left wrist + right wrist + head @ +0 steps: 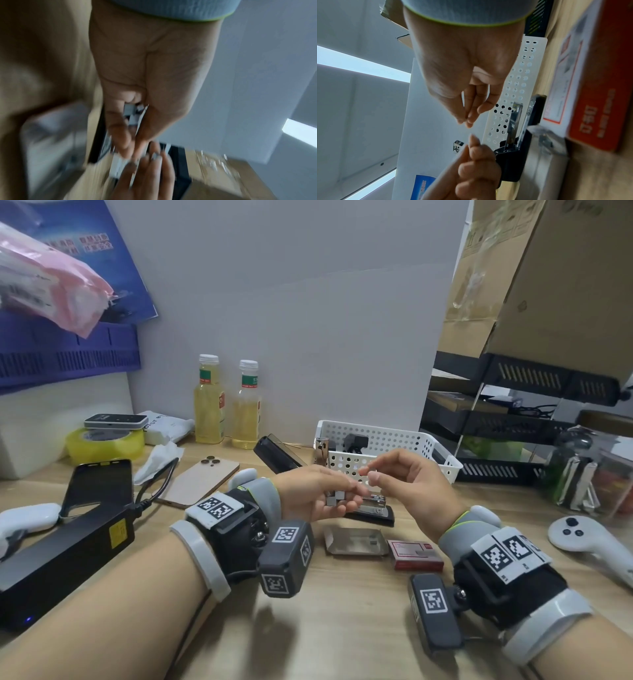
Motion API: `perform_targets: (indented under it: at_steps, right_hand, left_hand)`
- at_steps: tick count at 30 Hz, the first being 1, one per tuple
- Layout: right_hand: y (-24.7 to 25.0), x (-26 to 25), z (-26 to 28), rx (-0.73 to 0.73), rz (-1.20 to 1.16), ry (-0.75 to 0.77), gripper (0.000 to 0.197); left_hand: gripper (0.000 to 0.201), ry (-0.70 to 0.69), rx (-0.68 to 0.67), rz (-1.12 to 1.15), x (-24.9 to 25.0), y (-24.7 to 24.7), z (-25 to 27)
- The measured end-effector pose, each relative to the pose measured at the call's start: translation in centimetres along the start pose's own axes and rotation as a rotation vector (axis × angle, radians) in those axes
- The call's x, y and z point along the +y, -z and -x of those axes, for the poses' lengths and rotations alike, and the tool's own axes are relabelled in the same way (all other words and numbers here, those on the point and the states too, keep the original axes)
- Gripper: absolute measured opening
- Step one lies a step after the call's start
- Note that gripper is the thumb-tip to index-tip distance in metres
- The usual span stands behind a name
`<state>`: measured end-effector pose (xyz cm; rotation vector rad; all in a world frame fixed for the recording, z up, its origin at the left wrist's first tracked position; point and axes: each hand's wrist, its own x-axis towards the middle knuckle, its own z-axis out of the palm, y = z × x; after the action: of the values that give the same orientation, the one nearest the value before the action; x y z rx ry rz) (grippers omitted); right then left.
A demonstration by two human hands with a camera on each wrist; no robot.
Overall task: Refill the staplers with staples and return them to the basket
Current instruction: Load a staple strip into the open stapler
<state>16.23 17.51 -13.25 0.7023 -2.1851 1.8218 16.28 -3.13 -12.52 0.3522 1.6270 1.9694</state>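
Observation:
My left hand (347, 496) hovers over the desk and grips a few grey staple strips (333, 500), which also show between its fingers and thumb (133, 115). My right hand (370, 474) hangs just right of it, thumb and forefinger drawn close with nothing visible between them (467, 120). Below both hands a black stapler (375, 510) lies open on the desk, its metal channel bared (513, 135). Behind stands the white perforated basket (411, 440) holding other staplers. A red staple box (414, 554) and its silver inner tray (354, 541) lie in front.
Two phones (202, 481), a black power brick (65, 556) with its cable, yellow tape (104, 445) and two bottles (209, 402) fill the left side. A white controller (589, 542) and black shelf trays (496, 470) stand at the right.

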Motion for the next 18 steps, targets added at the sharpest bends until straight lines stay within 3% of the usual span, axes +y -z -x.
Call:
perform_targets:
  at_steps: [5,10,18]
  right_hand:
    - [0.6,0.9,-0.4,0.062,0.114,-0.065,0.008]
    - [0.5,1.5,-1.1,0.064,0.315,-0.09,0.014]
    - [-1.4,2.2,-3.0,-0.103,0.646,-0.114,0.009]
  left_hand:
    - [0.032,0.098,-0.048,0.117,-0.6,3.3,1.4]
    - [0.045,0.08,-0.071,0.201,-1.7,3.9,1.6]
    - [0.036,0.038,-0.078,0.218,-1.9,4.0,1.7]
